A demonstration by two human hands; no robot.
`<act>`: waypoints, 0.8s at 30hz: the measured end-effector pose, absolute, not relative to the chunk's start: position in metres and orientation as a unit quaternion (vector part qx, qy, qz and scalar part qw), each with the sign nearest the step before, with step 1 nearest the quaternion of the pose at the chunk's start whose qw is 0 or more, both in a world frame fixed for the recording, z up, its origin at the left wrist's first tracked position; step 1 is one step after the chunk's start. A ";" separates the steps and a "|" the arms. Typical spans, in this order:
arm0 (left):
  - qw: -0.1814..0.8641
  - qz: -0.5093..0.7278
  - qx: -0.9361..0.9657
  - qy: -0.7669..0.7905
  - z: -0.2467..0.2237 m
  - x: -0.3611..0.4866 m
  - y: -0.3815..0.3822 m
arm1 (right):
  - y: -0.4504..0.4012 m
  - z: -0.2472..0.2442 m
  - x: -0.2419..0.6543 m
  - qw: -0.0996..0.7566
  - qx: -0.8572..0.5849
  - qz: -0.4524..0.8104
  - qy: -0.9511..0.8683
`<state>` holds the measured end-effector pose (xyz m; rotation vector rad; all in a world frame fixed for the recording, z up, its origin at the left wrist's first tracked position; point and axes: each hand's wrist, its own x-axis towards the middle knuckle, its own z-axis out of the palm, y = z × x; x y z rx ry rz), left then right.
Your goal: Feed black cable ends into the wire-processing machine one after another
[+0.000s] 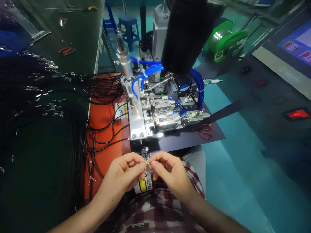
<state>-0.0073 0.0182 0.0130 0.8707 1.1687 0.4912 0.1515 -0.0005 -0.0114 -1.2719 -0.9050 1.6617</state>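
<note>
Thumb and forefinger of my left hand (127,171) are closed in a pinch on thin coloured wires (147,161). My right hand (171,173) pinches the same small wires from the other side, and the fingertips of both hands nearly meet. Fingers cover most of the wires, so their ends are hard to make out. Just beyond the hands stands a metal machine (138,124) with cylinders and blue air tubes (153,69). Below the fingers shows a white and yellow label (143,185).
Black cables (99,147) loop over an orange-red machine base (107,119) at left, with bundled cable ends beyond. Red-handled pliers (66,50) lie on the dark table. Red-handled scissors (206,132) rest right of the machine. A green spool (222,40) and a screen (297,42) stand at right.
</note>
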 end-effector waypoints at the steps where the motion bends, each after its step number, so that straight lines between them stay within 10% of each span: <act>1: 0.717 0.222 0.395 0.530 0.013 -0.007 0.018 | 0.000 -0.011 0.151 0.416 -0.506 0.664 -0.360; 24: 0.703 0.178 0.427 0.540 0.016 -0.005 0.019 | 0.009 -0.006 0.162 0.332 -0.521 0.582 -0.528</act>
